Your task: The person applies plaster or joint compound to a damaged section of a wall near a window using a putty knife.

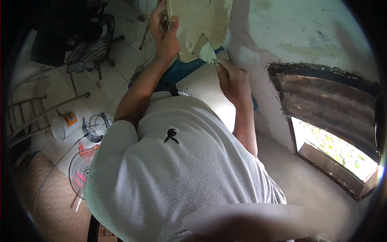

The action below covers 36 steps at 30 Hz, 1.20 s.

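Observation:
My left hand point(164, 35) grips the left edge of a pale, off-white panel or tray point(209, 20), stained in patches, its thumb lying on the near face and the other fingers partly hidden behind. My right hand point(236, 80) is closed round the handle of a putty knife point(206, 51). The knife's wide blade lies against the lower part of the panel, with whitish material on it. Below the panel are something blue point(189, 72) and a white quilted surface point(205, 86).
To the right, a rough plastered wall point(294, 36) has a low window opening point(334, 149) with a dark corrugated sheet point(326, 105) above it. At left are a black office chair point(90, 56), a metal rack point(30, 115), a white bucket point(60, 130), a fan point(76, 171) and a loose cable point(52, 171).

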Tool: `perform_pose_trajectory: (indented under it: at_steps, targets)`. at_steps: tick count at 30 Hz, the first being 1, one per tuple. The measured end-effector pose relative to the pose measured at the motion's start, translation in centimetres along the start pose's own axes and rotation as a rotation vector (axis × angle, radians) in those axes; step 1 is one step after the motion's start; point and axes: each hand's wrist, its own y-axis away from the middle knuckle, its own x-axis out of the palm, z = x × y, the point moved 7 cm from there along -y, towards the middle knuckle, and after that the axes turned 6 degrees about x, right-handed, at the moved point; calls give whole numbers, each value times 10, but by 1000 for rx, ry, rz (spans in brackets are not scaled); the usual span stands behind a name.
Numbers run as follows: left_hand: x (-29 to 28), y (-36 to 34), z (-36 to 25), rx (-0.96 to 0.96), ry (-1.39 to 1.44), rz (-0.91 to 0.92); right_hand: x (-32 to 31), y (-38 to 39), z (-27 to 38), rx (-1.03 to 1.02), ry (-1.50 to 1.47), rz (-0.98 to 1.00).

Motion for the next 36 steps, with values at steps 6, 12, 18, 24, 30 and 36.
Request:
perform_pose_trajectory:
  at_steps: [6, 12, 18, 24, 30, 36]
  targets:
    - [-5, 6, 2, 58, -61, -20, 20, -1, 12, 31, -84, 120]
    - [-4, 6, 1, 108, -40, -56, 24, -3, 7, 78, -196, 149]
    - [0, 9, 8, 56, -117, -85, 38, 1, -8, 66, -355, 211]
    - [-6, 10, 15, 14, -178, -76, 64, 14, -38, 429, -848, 336]
    - [-9, 4, 16, 50, -96, -59, 64, 15, -51, 219, -646, 53]
    - [-6, -1, 5, 69, 83, -117, 56, 17, -7, 39, -373, 27]
